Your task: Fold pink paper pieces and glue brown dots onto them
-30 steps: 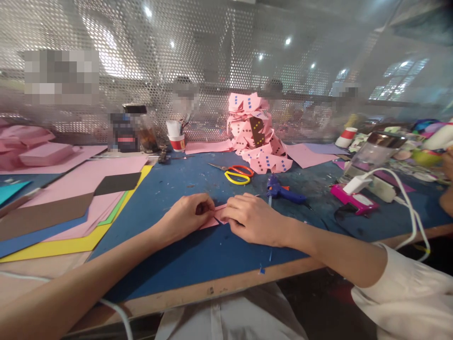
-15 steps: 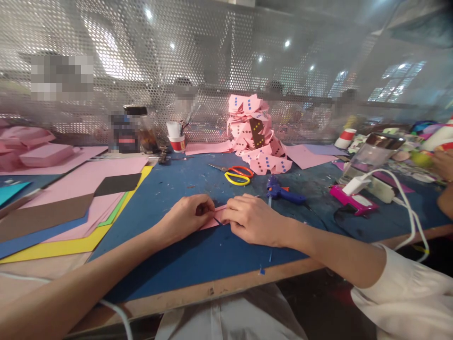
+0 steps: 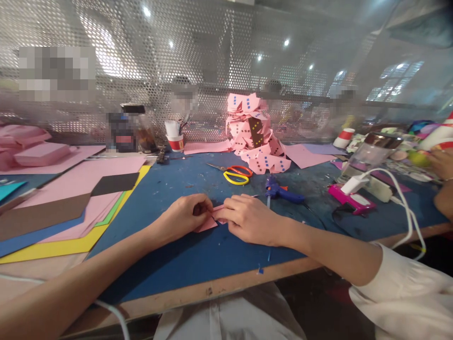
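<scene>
A small pink paper piece [image 3: 207, 225] lies low over the blue mat, partly covered by my fingers. My left hand [image 3: 189, 213] pinches its left side between thumb and fingers. Opposite, my right hand [image 3: 247, 217] has its curled fingers on the paper's right part. Whatever lies under the fingertips is hidden. Beyond the hands rest scissors [image 3: 236, 175] with one red and one yellow handle. Close to my right hand, a blue glue gun [image 3: 283, 191] lies on its side. At the back stands a heap of folded pink paper pieces [image 3: 247, 132] with blue, brown and yellow dots.
Coloured sheets [image 3: 63, 208] spread over the left, with pink paper stacks [image 3: 42, 153] behind. A paper cup [image 3: 175, 141] and a jar [image 3: 146, 134] stand by the perforated screen. To the right are a pink power strip [image 3: 352, 199], a white cable [image 3: 406, 198] and another person's hand [image 3: 442, 163].
The near left flap of the pink paper shows a little more and has shifted slightly under my fingers. Both hands keep nearly the same place; the view has shifted slightly.
</scene>
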A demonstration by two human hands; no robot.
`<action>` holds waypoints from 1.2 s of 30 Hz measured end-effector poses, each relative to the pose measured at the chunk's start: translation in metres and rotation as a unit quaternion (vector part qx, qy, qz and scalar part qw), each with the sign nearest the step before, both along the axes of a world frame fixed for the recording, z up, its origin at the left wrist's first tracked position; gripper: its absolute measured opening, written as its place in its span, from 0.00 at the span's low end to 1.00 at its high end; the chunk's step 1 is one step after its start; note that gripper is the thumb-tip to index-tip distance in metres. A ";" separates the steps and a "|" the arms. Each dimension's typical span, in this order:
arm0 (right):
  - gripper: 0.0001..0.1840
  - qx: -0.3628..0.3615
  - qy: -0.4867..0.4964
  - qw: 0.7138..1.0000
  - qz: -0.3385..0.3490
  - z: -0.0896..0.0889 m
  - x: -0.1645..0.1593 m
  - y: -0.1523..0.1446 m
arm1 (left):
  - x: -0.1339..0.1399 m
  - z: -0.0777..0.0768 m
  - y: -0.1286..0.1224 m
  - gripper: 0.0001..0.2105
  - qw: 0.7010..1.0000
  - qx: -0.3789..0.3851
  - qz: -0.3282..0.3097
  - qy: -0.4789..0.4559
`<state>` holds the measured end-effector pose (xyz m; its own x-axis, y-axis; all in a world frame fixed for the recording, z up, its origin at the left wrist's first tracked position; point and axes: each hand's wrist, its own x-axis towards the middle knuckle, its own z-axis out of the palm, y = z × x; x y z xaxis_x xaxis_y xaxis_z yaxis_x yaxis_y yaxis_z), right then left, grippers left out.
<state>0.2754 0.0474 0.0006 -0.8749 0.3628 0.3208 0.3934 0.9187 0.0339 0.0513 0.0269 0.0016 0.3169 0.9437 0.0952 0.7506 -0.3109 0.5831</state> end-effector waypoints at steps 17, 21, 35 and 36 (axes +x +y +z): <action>0.14 0.003 -0.019 1.000 -0.004 0.001 -0.007 0.000 | -0.002 -0.001 -0.001 0.06 1.000 0.002 -0.009 -0.020; 0.14 0.006 -0.021 1.000 -0.007 0.001 -0.008 0.000 | -0.003 -0.002 0.000 0.05 1.000 0.007 -0.013 -0.019; 0.11 0.002 -0.009 1.000 0.005 0.003 -0.003 0.000 | -0.004 -0.004 0.001 0.07 1.000 0.002 -0.012 -0.013; 0.11 0.003 -0.008 1.000 0.008 0.003 -0.002 0.000 | -0.004 -0.004 0.001 0.07 1.000 0.002 -0.013 -0.011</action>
